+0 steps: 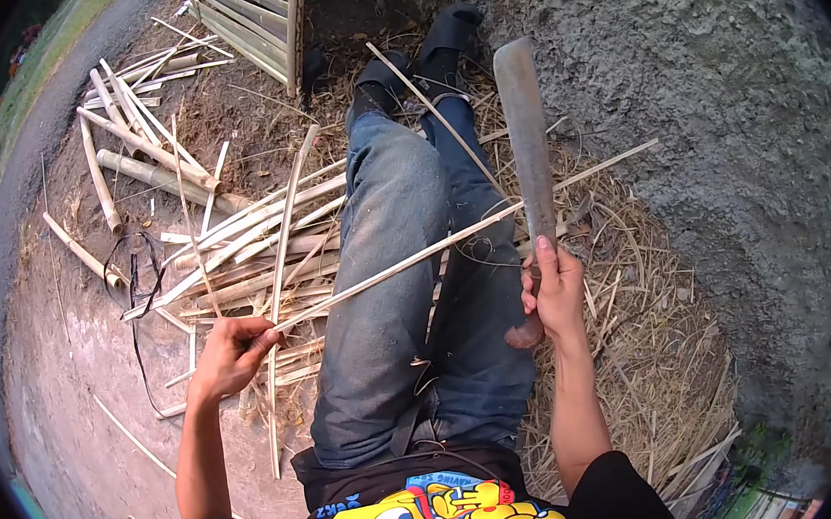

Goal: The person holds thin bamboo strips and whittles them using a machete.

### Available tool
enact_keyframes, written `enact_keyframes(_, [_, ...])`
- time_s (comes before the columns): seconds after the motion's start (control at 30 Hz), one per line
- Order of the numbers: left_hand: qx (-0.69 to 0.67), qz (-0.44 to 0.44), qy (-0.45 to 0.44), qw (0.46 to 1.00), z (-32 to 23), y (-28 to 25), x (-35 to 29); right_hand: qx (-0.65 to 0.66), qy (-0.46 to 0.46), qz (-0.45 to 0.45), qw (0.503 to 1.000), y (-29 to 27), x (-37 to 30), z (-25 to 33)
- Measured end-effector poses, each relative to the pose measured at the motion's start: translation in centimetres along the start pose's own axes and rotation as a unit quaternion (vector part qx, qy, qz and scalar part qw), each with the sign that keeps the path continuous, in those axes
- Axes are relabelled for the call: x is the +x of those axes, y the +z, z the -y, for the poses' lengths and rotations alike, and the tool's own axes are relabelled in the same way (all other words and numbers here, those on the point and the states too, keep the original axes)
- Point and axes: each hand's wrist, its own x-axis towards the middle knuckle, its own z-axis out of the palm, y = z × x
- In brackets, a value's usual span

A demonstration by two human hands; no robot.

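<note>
My left hand [236, 356] pinches the near end of a long thin bamboo strip [396, 266]. The strip slants up to the right across my jeans, and its far part passes by the blade in my other hand. My right hand [557, 291] is closed round the handle of a machete [525, 129], blade pointing up and away from me. The rounded brown butt of its handle [526, 333] shows below the fist. Whether the strip touches the blade I cannot tell.
Split bamboo strips [263, 229] lie heaped left of my outstretched legs [382, 223], with thicker bamboo poles [152, 175] beyond. Shavings [658, 336] cover the ground at right beside a rough grey wall [721, 110]. A slatted bamboo panel [257, 19] stands at the far end. Black cord [135, 327] lies at left.
</note>
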Motion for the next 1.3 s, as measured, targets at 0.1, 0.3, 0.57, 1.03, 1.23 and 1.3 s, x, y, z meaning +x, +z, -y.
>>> enact_keyframes(0.1, [0.003,0.015,-0.057,0.998,-1.1,0.4,0.8,0.052,0.019,-0.002,0.998,0.7,0.5,0.0])
enact_keyframes(0.3, [-0.003,0.015,-0.03,0.999,-0.3,0.5,0.6,-0.001,-0.008,0.026,1.0,0.8,-0.3,0.2])
enact_keyframes(0.57, [-0.025,0.013,-0.011,1.0,0.1,1.1,1.1,0.022,0.029,0.082,0.996,0.8,-1.1,0.1])
enact_keyframes(1.03, [0.02,-0.066,0.064,0.996,-2.7,1.3,0.9,0.049,0.079,0.083,0.992,-1.2,0.4,0.1])
enact_keyframes(1.23, [0.055,-0.173,0.13,0.975,-0.9,1.4,0.8,0.07,0.041,-0.008,0.997,-3.2,3.2,0.3])
enact_keyframes(1.3, [0.07,-0.192,0.159,0.966,-0.5,1.9,1.6,0.102,0.041,-0.035,0.993,-3.5,3.7,0.5])
